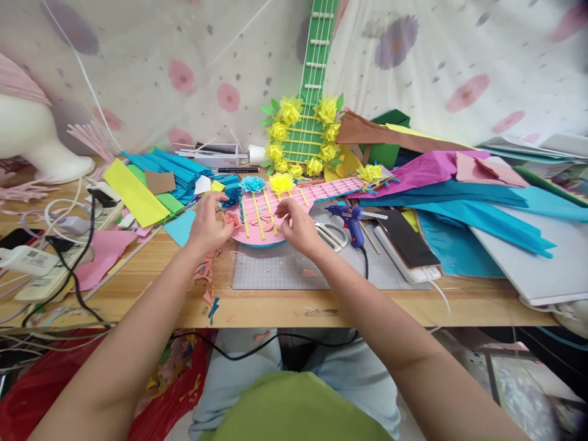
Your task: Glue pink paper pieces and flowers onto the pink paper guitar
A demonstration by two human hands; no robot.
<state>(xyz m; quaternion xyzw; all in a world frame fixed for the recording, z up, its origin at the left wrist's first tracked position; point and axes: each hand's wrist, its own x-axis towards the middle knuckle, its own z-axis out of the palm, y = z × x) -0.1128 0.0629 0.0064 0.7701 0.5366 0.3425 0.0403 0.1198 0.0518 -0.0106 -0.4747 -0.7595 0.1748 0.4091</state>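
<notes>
A pink paper guitar (297,209) with a blue edge lies flat, with yellow strips across its body. A blue paper flower (252,184) and yellow paper flowers (282,183) sit along its upper side. My left hand (207,224) is at the body's left end, thumb and fingers apart, beside a coral paper flower (231,218). Over the right part of the body hovers my right hand (297,228), fingers bent, with a gap between thumb and forefinger. Loose pink paper petals (261,222) rest between the hands. Whether any fingertip touches the guitar is unclear.
Scissors (334,235), a blue glue gun (350,223) and a phone (407,236) lie right on a grey cutting mat (275,272). Behind stands a green paper guitar (305,131). Crepe paper (441,199) spreads right; a power strip (59,269) with cables lies left.
</notes>
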